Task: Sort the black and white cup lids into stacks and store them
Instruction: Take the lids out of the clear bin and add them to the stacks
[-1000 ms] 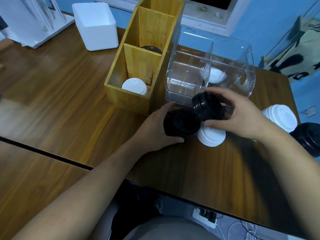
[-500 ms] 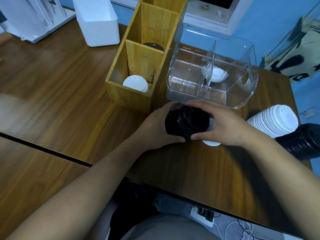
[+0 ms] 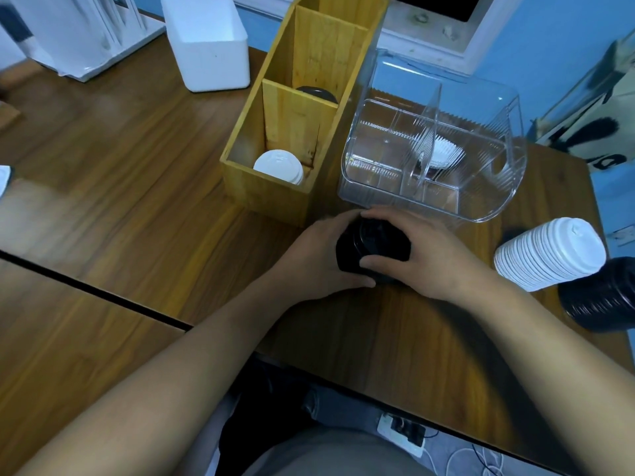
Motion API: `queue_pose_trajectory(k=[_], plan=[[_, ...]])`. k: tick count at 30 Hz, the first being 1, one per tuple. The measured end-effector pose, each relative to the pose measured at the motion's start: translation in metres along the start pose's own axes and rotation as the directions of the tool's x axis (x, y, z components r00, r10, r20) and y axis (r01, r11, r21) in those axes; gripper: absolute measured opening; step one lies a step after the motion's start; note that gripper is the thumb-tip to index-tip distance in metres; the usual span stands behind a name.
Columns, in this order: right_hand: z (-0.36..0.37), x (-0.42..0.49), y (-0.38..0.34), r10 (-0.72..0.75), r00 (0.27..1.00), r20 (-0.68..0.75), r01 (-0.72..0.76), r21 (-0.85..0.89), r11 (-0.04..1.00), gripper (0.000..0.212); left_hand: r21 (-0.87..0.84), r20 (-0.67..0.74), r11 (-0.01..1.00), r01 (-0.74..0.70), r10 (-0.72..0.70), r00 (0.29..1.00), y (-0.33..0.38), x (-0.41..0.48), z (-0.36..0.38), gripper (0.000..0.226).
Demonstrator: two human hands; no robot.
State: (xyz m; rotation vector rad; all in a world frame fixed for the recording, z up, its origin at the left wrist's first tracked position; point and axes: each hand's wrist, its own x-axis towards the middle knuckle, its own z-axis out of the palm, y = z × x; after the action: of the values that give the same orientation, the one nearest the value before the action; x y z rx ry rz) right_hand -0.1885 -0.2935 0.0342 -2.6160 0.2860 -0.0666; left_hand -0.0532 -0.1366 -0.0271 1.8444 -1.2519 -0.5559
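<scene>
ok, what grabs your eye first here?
The left hand and right hand are cupped round a short black lid stack, dead centre. To their right, a white lid stack and a long black stack lie on their sides. Behind stand a wooden box and a clear bin.

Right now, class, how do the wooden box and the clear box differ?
The wooden box is opaque and narrow; the clear box is see-through and wider. The wooden box holds white lids and a black lid in separate compartments; the clear box shows a white stack. Both have dividers.
</scene>
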Motion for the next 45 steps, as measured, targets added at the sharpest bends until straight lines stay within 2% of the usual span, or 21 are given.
queue_pose_trajectory(k=[7, 11, 14, 16, 18, 21, 24, 26, 29, 32, 35, 38, 40, 43, 45], plan=[[0.006, -0.003, -0.004, 0.081, 0.997, -0.016, -0.081, 0.012, 0.997, 0.077, 0.044, -0.004, 0.998, -0.053, 0.053, 0.999, 0.003, -0.002, 0.000, 0.096], [0.006, -0.005, -0.007, 0.133, 0.991, -0.027, -0.130, 0.082, 0.988, 0.080, 0.048, -0.002, 0.997, -0.062, 0.063, 0.998, 0.002, -0.002, 0.000, 0.099], [0.000, -0.006, -0.008, 0.137, 0.990, 0.044, -0.142, 0.125, 0.982, 0.069, 0.030, -0.011, 0.998, -0.053, 0.054, 0.998, 0.004, -0.002, 0.001, 0.088], [-0.015, -0.004, -0.010, 0.088, 0.995, 0.045, -0.091, 0.067, 0.994, 0.059, 0.030, -0.022, 0.999, -0.043, 0.044, 0.999, 0.005, -0.002, 0.002, 0.085], [-0.040, 0.001, -0.012, 0.050, 0.997, -0.062, -0.047, 0.041, 0.998, 0.054, 0.032, -0.052, 0.999, -0.031, 0.032, 0.998, 0.002, 0.000, 0.001, 0.085], [-0.088, 0.022, 0.000, 0.005, 0.947, -0.321, -0.012, -0.020, 1.000, 0.027, 0.048, -0.076, 0.999, -0.004, 0.007, 0.997, -0.002, 0.001, 0.000, 0.086], [-0.127, 0.064, 0.039, 0.103, 0.885, -0.453, -0.173, -0.117, 0.978, 0.015, 0.052, -0.077, 0.999, 0.003, 0.001, 0.997, -0.004, 0.001, 0.002, 0.090], [-0.143, 0.095, 0.071, 0.208, 0.889, -0.408, -0.293, -0.156, 0.943, 0.015, 0.051, -0.074, 0.999, -0.003, 0.007, 0.997, -0.006, 0.002, 0.002, 0.089], [-0.151, 0.134, 0.102, 0.391, 0.908, -0.153, -0.420, -0.316, 0.851, 0.018, 0.048, -0.061, 0.999, -0.002, 0.005, 0.998, -0.006, 0.004, 0.002, 0.092], [-0.146, 0.161, 0.110, 0.536, 0.842, 0.061, -0.450, -0.469, 0.760, 0.028, 0.033, -0.051, 0.999, -0.001, 0.003, 0.999, -0.004, 0.005, 0.001, 0.094], [-0.141, 0.178, 0.118, 0.633, 0.752, 0.184, -0.466, -0.530, 0.708, 0.047, 0.022, -0.043, 1.000, -0.004, 0.005, 0.999, -0.004, 0.007, 0.001, 0.094], [-0.134, 0.194, 0.129, 0.661, 0.701, 0.267, -0.428, -0.583, 0.690, 0.064, 0.022, -0.044, 1.000, -0.006, 0.007, 0.999, -0.005, 0.007, -0.001, 0.094], [-0.132, 0.196, 0.120, 0.663, 0.683, 0.307, -0.405, -0.596, 0.693, 0.066, 0.025, -0.046, 1.000, -0.005, 0.006, 0.999, -0.004, 0.006, -0.002, 0.093], [-0.131, 0.195, 0.114, 0.668, 0.671, 0.322, -0.414, -0.584, 0.698, 0.073, 0.033, -0.053, 0.999, -0.010, 0.012, 0.999, -0.003, 0.006, -0.003, 0.092], [-0.130, 0.193, 0.116, 0.640, 0.684, 0.349, -0.398, -0.556, 0.729, 0.091, 0.031, -0.053, 0.999, -0.010, 0.012, 0.999, -0.002, 0.006, -0.002, 0.091]])
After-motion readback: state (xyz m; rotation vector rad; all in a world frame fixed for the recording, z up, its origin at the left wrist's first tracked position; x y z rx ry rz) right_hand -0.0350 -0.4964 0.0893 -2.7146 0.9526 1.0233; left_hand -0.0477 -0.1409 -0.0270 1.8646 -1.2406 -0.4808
